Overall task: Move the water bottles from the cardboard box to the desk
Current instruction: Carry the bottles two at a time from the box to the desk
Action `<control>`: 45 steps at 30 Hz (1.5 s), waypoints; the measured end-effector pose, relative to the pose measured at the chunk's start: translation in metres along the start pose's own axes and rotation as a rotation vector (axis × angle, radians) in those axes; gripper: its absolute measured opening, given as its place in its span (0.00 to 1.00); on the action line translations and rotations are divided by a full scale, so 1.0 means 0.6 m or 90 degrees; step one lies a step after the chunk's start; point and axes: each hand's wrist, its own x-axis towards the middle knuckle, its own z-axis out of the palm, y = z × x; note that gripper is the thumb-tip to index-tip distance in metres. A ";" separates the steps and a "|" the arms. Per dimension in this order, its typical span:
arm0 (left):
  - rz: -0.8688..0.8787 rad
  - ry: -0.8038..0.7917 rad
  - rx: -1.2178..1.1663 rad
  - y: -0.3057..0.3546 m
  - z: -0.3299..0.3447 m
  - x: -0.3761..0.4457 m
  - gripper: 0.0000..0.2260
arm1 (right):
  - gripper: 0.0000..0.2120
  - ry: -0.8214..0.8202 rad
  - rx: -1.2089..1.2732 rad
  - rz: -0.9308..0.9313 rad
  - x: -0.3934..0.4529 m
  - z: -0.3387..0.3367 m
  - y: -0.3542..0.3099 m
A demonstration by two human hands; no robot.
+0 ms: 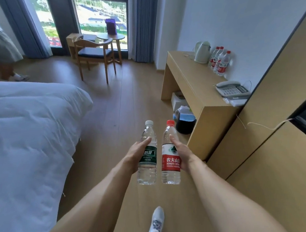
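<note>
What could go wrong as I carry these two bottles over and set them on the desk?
1. The three red-capped bottles stand close together beside the kettle; setting new ones down tight against them might topple one.
2. The telephone and its cord take up the desk's near end, so free space lies mostly in the middle.
3. The left hand holds the green-label bottle and the right hand the red-label bottle, leaving neither free to steady anything.

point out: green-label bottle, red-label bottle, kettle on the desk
green-label bottle (pixel 147 158), head view, on its label
red-label bottle (pixel 170 162), head view, on its label
kettle (pixel 202 53), head view, on its body
</note>
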 end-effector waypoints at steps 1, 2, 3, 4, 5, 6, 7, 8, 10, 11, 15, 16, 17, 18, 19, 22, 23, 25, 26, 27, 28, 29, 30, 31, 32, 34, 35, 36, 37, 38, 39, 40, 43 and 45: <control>0.000 0.004 0.004 0.014 -0.006 0.026 0.24 | 0.35 -0.003 0.002 0.001 0.026 0.002 -0.012; 0.000 0.008 0.007 0.029 -0.011 0.053 0.24 | 0.35 -0.008 0.002 0.002 0.055 0.003 -0.025; 0.002 0.013 0.008 0.046 -0.016 0.080 0.24 | 0.34 -0.015 0.003 0.003 0.086 0.003 -0.039; 0.006 0.018 0.009 0.064 -0.021 0.107 0.24 | 0.34 -0.023 0.004 0.005 0.118 0.004 -0.055; 0.011 0.026 0.011 0.083 -0.025 0.137 0.24 | 0.33 -0.032 0.004 0.008 0.153 0.006 -0.074; 0.016 0.038 0.014 0.103 -0.029 0.167 0.24 | 0.33 -0.039 0.002 0.009 0.189 0.008 -0.093; 0.019 0.052 0.015 0.123 -0.032 0.197 0.24 | 0.33 -0.043 0.002 0.008 0.224 0.009 -0.114; 0.020 0.066 0.016 0.144 -0.036 0.226 0.24 | 0.33 -0.046 0.005 0.009 0.258 0.011 -0.135; 0.016 0.090 0.020 0.187 -0.040 0.284 0.25 | 0.33 -0.058 0.008 0.021 0.318 0.016 -0.179; 0.017 0.098 0.022 0.210 -0.043 0.312 0.26 | 0.34 -0.065 0.004 0.027 0.346 0.017 -0.201; 0.039 0.110 0.012 0.298 -0.046 0.416 0.26 | 0.32 -0.087 -0.015 0.019 0.449 0.017 -0.288; 0.044 0.110 0.010 0.316 -0.045 0.439 0.26 | 0.31 -0.088 -0.020 0.018 0.470 0.018 -0.308; 0.045 0.109 0.008 0.332 -0.046 0.460 0.26 | 0.30 -0.091 -0.019 0.019 0.488 0.019 -0.325; 0.043 0.107 0.007 0.347 -0.046 0.482 0.26 | 0.29 -0.096 -0.016 0.021 0.506 0.020 -0.342; 0.042 0.103 0.007 0.362 -0.047 0.505 0.26 | 0.29 -0.100 -0.014 0.019 0.524 0.019 -0.357; 0.046 0.087 0.009 0.402 -0.044 0.572 0.24 | 0.29 -0.091 -0.021 -0.002 0.582 0.011 -0.402; 0.044 0.082 0.010 0.412 -0.044 0.595 0.24 | 0.28 -0.088 -0.021 -0.006 0.601 0.008 -0.415; 0.036 0.071 0.018 0.433 -0.044 0.644 0.24 | 0.28 -0.072 -0.016 -0.014 0.637 0.002 -0.440; 0.033 0.064 0.020 0.445 -0.044 0.671 0.25 | 0.28 -0.058 -0.012 -0.019 0.657 -0.003 -0.453; 0.030 0.056 0.024 0.458 -0.043 0.699 0.25 | 0.28 -0.045 -0.008 -0.023 0.678 -0.008 -0.467; 0.029 0.048 0.030 0.472 -0.042 0.726 0.25 | 0.28 -0.034 -0.007 -0.025 0.701 -0.014 -0.481; 0.028 0.039 0.035 0.488 -0.041 0.755 0.25 | 0.27 -0.023 -0.007 -0.026 0.724 -0.019 -0.495; 0.027 0.029 0.038 0.504 -0.041 0.784 0.25 | 0.27 -0.012 -0.006 -0.027 0.748 -0.023 -0.509; 0.024 0.016 0.041 0.520 -0.042 0.815 0.25 | 0.27 0.001 -0.002 -0.029 0.772 -0.026 -0.525; 0.020 0.003 0.045 0.538 -0.043 0.846 0.25 | 0.27 0.013 0.005 -0.033 0.796 -0.029 -0.541; 0.010 -0.023 0.063 0.577 -0.045 0.906 0.22 | 0.28 0.035 0.021 -0.044 0.840 -0.031 -0.575; 0.005 -0.038 0.076 0.599 -0.045 0.935 0.21 | 0.28 0.048 0.030 -0.048 0.863 -0.031 -0.593; 0.000 -0.053 0.088 0.619 -0.046 0.963 0.19 | 0.29 0.062 0.038 -0.053 0.884 -0.032 -0.610; -0.004 -0.068 0.097 0.640 -0.046 0.990 0.18 | 0.29 0.076 0.046 -0.060 0.904 -0.032 -0.628; -0.007 -0.082 0.107 0.661 -0.046 1.017 0.18 | 0.29 0.086 0.054 -0.065 0.924 -0.033 -0.646; -0.006 -0.096 0.116 0.682 -0.046 1.045 0.18 | 0.29 0.095 0.065 -0.069 0.941 -0.033 -0.664; -0.005 -0.109 0.127 0.701 -0.044 1.071 0.19 | 0.28 0.106 0.078 -0.074 0.957 -0.032 -0.680; -0.011 -0.139 0.145 0.746 -0.032 1.140 0.21 | 0.28 0.133 0.113 -0.088 0.999 -0.039 -0.722; -0.020 -0.158 0.154 0.765 -0.019 1.179 0.22 | 0.30 0.153 0.123 -0.094 1.022 -0.050 -0.742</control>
